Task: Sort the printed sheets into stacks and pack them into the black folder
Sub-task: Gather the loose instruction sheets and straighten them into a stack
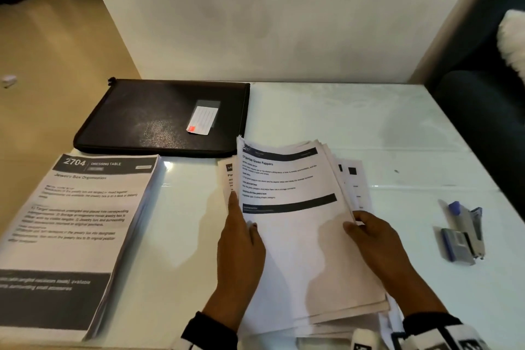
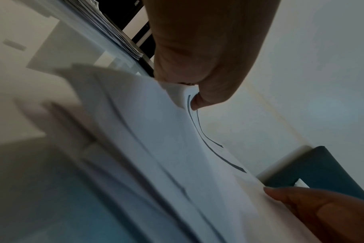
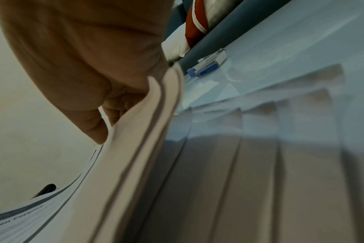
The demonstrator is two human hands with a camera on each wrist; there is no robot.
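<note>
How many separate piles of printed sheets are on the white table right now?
2. A squared-up stack of printed sheets lies at the left, below the closed black zip folder. A loose fanned pile of white printed sheets sits centre, held by the left hand and right hand. Sheets underneath may be hidden.

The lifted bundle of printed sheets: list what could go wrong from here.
1. The white bundle of printed sheets is fanned unevenly and held only at its side edges by the left hand and right hand; sheets could slip out.
2. Loose sheets underneath may get dragged toward the blue-and-grey stapler.
3. The black zip folder looks closed, so packing may stall.
</note>
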